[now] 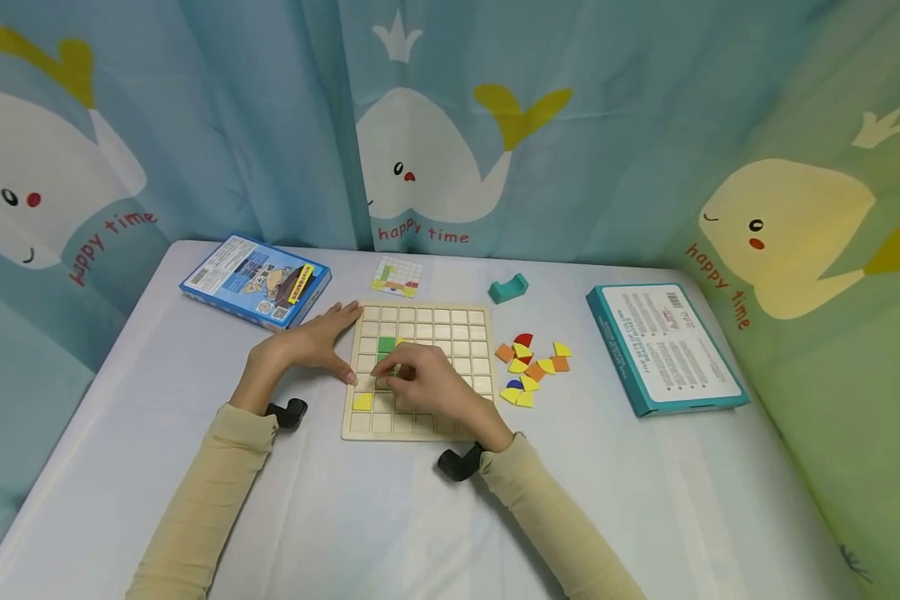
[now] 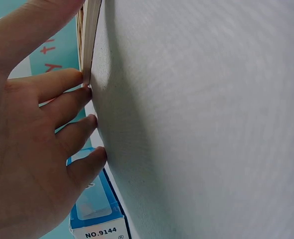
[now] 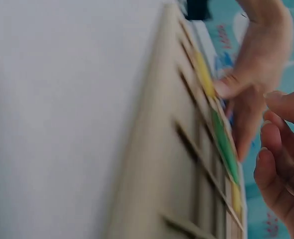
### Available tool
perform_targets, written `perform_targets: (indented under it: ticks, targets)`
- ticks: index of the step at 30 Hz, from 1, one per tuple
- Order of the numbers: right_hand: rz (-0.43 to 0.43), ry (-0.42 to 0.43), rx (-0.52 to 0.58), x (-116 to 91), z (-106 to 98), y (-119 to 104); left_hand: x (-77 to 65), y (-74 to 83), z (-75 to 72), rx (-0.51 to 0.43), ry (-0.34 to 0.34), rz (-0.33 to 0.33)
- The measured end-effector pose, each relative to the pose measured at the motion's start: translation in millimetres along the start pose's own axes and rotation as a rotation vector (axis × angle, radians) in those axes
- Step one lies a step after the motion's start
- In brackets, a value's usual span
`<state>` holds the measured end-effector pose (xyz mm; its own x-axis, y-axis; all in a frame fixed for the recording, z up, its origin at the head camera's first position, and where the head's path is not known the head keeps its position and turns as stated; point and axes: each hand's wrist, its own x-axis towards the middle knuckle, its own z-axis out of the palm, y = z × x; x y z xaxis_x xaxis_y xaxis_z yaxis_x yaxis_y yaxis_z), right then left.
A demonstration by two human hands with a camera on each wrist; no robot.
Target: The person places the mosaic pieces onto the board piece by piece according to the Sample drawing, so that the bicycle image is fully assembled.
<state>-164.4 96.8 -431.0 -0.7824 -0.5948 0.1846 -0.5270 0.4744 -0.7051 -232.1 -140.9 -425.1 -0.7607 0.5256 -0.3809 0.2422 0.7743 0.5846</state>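
A wooden grid board (image 1: 453,340) lies on the white table. Green tiles (image 1: 387,344) sit in its left part, with a yellow tile (image 1: 362,401) in a lower-left cell. My left hand (image 1: 313,342) rests along the board's left edge, fingers spread and thumb at the rim. Over the board's left half, my right hand (image 1: 435,382) has its thumb and forefinger close together beside the green tiles. The right wrist view shows no piece between those fingertips (image 3: 270,117). Part of the grid is hidden under the right hand.
Loose yellow, orange, red and blue pieces (image 1: 534,372) lie right of the board. Behind it are a pattern card (image 1: 397,277) and a teal holder (image 1: 508,288). A blue box (image 1: 257,282) lies at the back left, a teal-edged box (image 1: 667,348) at the right.
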Motion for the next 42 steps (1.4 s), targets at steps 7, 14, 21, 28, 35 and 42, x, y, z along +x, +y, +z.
perform_targets:
  ticks: [7,14,21,28,35,42]
  targets:
    - [0.019,0.074,-0.052,-5,-33,9,-0.6,0.5,0.9,-0.010,0.001,-0.009]
    - [0.077,0.119,-0.078,-14,-60,20,-2.2,2.4,0.0,-0.010,0.003,-0.016]
    - [0.167,0.174,-0.063,-24,-84,28,-2.2,3.0,0.9,-0.016,0.006,-0.028]
    - [0.284,0.177,-0.062,-36,-105,42,-2.1,2.4,1.0,-0.010,0.007,-0.029]
    - [0.444,0.200,-0.083,-48,-125,58,-1.8,1.6,0.9,-0.013,0.006,-0.030]
    - [0.587,0.172,-0.083,-58,-134,78,-1.2,1.5,1.4,-0.013,0.004,-0.031]
